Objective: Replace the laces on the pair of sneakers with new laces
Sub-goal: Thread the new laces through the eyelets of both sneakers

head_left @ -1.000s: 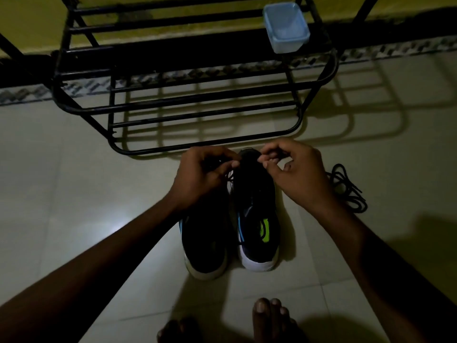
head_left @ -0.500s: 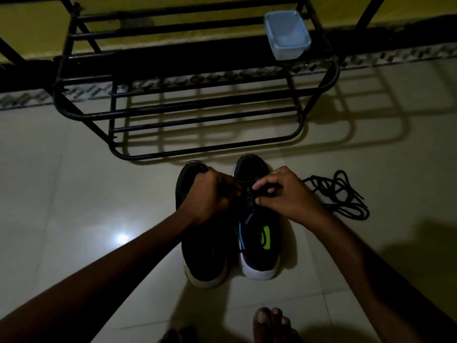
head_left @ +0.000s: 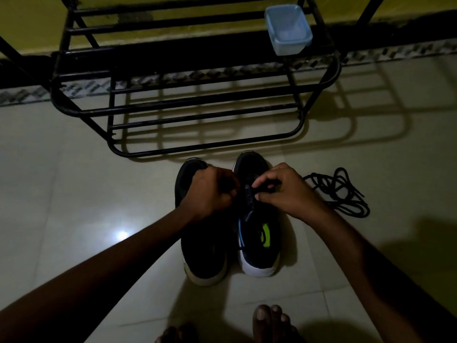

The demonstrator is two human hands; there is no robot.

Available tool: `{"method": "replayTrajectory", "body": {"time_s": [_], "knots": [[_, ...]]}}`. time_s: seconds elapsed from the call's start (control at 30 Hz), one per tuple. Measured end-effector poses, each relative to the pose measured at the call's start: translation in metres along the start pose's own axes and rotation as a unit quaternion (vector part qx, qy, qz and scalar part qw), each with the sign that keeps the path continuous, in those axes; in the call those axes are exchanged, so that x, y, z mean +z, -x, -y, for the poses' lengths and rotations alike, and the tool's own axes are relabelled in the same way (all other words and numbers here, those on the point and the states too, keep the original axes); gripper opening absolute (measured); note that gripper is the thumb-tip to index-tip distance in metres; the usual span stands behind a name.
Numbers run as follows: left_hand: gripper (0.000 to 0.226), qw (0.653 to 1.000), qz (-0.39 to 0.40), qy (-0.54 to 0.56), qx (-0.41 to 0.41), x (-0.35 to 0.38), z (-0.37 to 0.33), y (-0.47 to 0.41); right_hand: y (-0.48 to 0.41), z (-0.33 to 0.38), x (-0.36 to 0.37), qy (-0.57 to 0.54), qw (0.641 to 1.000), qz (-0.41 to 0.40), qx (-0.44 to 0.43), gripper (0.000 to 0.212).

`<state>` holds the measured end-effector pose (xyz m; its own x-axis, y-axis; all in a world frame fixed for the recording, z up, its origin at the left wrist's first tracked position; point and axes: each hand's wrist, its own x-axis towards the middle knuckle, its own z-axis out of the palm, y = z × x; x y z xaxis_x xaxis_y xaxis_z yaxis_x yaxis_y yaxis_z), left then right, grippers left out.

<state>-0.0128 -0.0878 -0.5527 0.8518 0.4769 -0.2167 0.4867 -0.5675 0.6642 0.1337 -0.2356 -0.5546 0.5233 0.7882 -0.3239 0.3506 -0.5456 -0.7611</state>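
Two black sneakers with white soles stand side by side on the tiled floor, toes pointing away from me. The left sneaker point(head_left: 200, 253) is partly covered by my left hand point(head_left: 210, 191), which is closed over its front half. The right sneaker point(head_left: 259, 243) has a blue edge and a green insole mark. My right hand point(head_left: 284, 191) pinches a black lace at the eyelets of the right sneaker. My left hand's fingers also reach to that lace. A loose black lace point(head_left: 338, 191) lies coiled on the floor to the right.
A black metal shoe rack point(head_left: 205, 102) stands just beyond the sneakers, against a yellow wall. A pale blue plastic box point(head_left: 288, 28) sits on its upper right shelf. My bare toes point(head_left: 270, 323) show at the bottom edge. The room is dim.
Both hands have come down and toward me from the sneakers' toes to the right sneaker's eyelets, uncovering the toes and more of the loose lace. Since half a second ago they have hardly moved.
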Motion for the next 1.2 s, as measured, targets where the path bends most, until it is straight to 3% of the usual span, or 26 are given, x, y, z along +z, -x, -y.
{"method": "replayTrajectory", "body": {"time_s": [0.23, 0.37, 0.73, 0.97, 1.2], "knots": [[0.017, 1.0, 0.006, -0.009, 0.003, -0.001, -0.005, 0.0, -0.002, 0.002, 0.003, 0.033, 0.999, 0.0, -0.01, 0.019], [0.031, 1.0, 0.009, -0.009, -0.012, -0.002, -0.009, 0.001, -0.006, -0.001, 0.009, 0.048, 0.999, -0.019, 0.0, 0.022], [0.009, 0.999, 0.027, -0.025, -0.034, 0.006, -0.005, -0.007, -0.006, -0.007, 0.024, 0.001, 0.996, -0.089, 0.002, 0.032], [0.023, 0.991, 0.051, -0.12, -0.024, 0.015, -0.015, -0.01, -0.008, -0.007, 0.028, -0.017, 0.995, -0.096, 0.025, 0.027], [0.019, 0.995, 0.008, -0.097, -0.036, 0.022, -0.006, -0.011, -0.004, -0.015, 0.047, -0.067, 0.984, -0.165, -0.003, 0.037]]}}
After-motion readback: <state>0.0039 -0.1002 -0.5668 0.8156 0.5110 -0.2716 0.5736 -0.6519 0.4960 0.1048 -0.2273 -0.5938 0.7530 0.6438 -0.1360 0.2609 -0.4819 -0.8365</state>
